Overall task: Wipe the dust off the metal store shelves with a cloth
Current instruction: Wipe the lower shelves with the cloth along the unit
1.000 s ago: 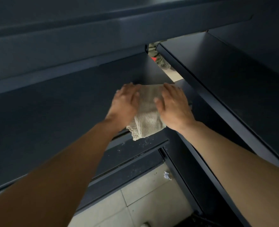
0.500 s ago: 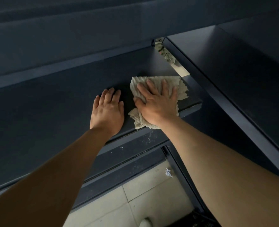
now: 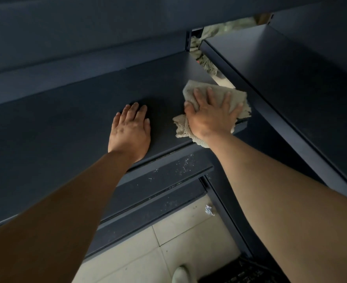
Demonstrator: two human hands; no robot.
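Wiping the right end of the shelf [image 3: 66,129].
The right hand [image 3: 211,117] is pressing the cloth [image 3: 183,129] flat under spread fingers [image 3: 210,97] at the front corner; the left hand [image 3: 130,131], flat and holding nothing, is bracing nearby, probably for balance. Specks are dotting the lower shelf [image 3: 178,166].
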